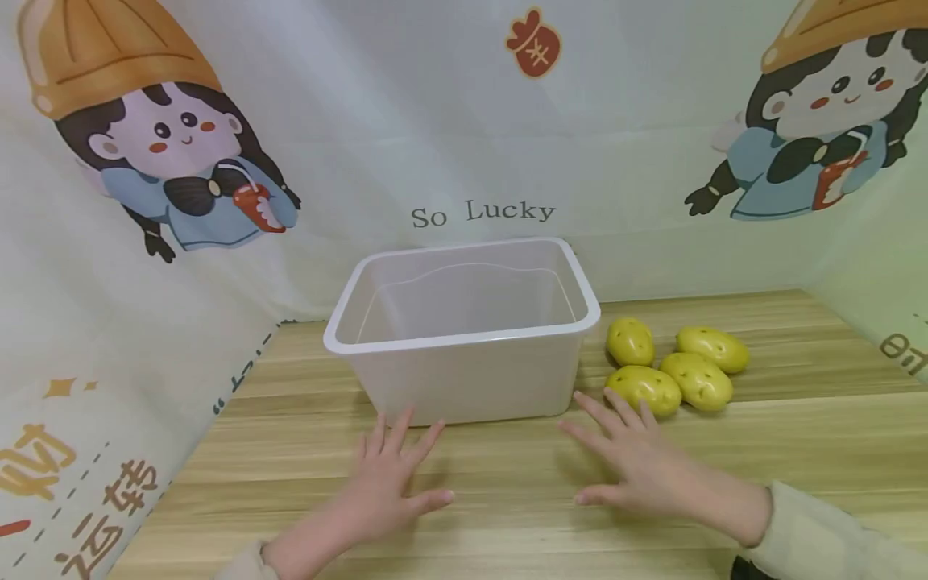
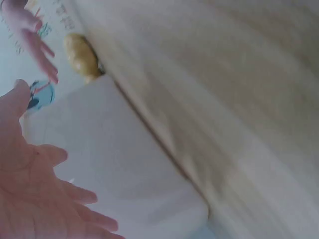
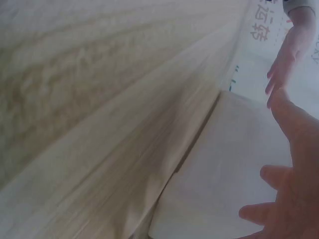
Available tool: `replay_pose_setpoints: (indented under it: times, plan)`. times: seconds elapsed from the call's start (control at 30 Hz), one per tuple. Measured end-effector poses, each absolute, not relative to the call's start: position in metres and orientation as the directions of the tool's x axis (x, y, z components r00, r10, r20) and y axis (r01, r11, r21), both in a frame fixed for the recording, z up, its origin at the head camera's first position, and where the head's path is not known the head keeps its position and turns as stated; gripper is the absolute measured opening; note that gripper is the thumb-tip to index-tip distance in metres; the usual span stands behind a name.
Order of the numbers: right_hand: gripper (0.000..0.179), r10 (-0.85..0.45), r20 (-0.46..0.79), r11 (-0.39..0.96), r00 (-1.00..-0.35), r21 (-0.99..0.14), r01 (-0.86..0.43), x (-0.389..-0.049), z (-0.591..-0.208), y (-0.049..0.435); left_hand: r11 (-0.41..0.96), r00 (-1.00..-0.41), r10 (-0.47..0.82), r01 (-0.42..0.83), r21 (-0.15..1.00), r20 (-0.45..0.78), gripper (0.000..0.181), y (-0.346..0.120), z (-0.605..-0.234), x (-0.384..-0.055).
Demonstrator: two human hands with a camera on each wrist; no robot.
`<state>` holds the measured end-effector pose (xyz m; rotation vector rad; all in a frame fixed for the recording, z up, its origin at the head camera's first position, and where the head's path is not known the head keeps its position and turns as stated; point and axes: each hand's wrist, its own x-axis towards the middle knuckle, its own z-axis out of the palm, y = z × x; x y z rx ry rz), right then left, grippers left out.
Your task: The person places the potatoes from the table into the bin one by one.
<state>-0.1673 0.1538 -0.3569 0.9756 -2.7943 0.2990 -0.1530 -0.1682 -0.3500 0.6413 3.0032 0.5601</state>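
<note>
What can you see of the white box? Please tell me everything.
The box is white and looks plastic: deep, open-topped, narrowing downward, with rounded corners and a thick rim. It stands upright on the table, no contents visible. Four potatoes lie to its right. Both hands are in front; whether they touch it is unclear.

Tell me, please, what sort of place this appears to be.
Probably a small staged work area: a pale wood-grain tabletop is bounded by a white cartoon-printed cloth-like backdrop, and an open white rectangular plastic bin stands beside four yellow potato-shaped objects.
</note>
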Motion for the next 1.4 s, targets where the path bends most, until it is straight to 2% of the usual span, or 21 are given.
replay_pose_setpoints:
  times: [0.23, 0.53, 0.73, 0.9, 1.0, 1.4]
  plan:
    - [0.075, -0.553, 0.267, 0.783, -0.789, -0.158, -0.602, -0.18, -0.352, 0.164, 0.874, -0.944, 0.324, 0.325, 0.362, 0.064, 0.076, -0.189, -0.332, -0.153]
    - [0.07, -0.554, 0.333, 0.781, -0.763, -0.109, -0.615, -0.204, -0.353, 0.183, 0.888, -0.968, 0.198, 0.244, 0.391, 0.154, 0.089, -0.215, -0.313, -0.156]
    - [0.063, -0.537, 0.39, 0.761, -0.748, -0.159, -0.629, -0.219, -0.354, 0.192, 0.796, -0.954, 0.171, 0.282, 0.536, 0.248, 0.091, -0.232, -0.293, -0.166]
    - [0.063, -0.533, 0.406, 0.754, -0.742, -0.17, -0.634, -0.231, -0.358, 0.197, 0.652, -0.971, 0.13, 0.237, 0.721, 0.201, 0.083, -0.246, -0.274, -0.181]
    - [0.061, -0.546, 0.401, 0.749, -0.736, -0.16, -0.643, -0.236, -0.36, 0.2, 0.58, -0.981, 0.112, 0.196, 0.791, 0.161, 0.08, -0.253, -0.267, -0.193]
    - [0.055, -0.563, 0.269, 0.768, -0.781, -0.179, -0.615, -0.248, -0.361, 0.211, 0.577, -0.99, 0.109, 0.14, 0.805, 0.094, 0.081, -0.251, -0.251, -0.241]
